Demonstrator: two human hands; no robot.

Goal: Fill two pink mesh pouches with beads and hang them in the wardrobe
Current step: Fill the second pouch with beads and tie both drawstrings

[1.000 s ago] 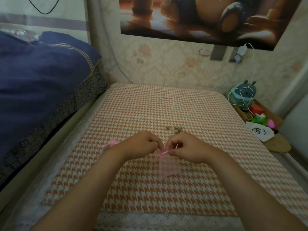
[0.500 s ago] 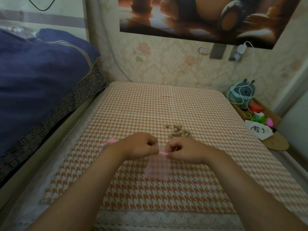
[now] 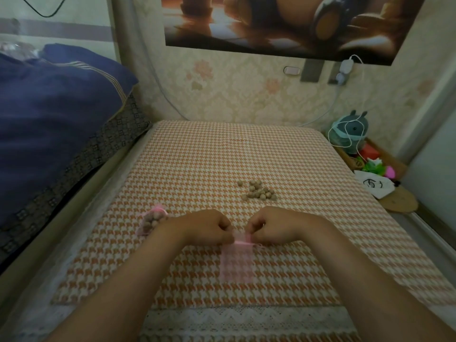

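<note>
Pink, see-through mesh is hanging flat and limp between the two hands: the empty pouch (image 3: 237, 264) is lying on the orange-and-cream houndstooth cloth (image 3: 222, 154) that is covering the tabletop, its mouth pinched at both sides. The left hand (image 3: 204, 227) is curling its fingers closed on the left edge of the opening, and the right hand (image 3: 276, 224) is closing on the right edge, where a thin pink drawstring is running across the top. A second pouch (image 3: 151, 219), also pink mesh, is resting just beside the left wrist, bulging with round tan beads and gathered at its neck. There are two pouches in all.

Beyond the hands, near the middle of the cloth, a loose cluster of beads (image 3: 257, 191) is sitting well apart from both pouches; roughly fifteen to twenty small matte tan spheres, though they are too crowded to count exactly. A white lace trim (image 3: 246, 319) is edging the near side of the cloth.

To the left a navy quilt (image 3: 56, 107) is piling up over a dark patterned border. On the right a small white bag (image 3: 373, 186) is showing a black hand-drawn mark that cannot be read, next to a teal round toy (image 3: 350, 132) wrapped in white cable.
</note>
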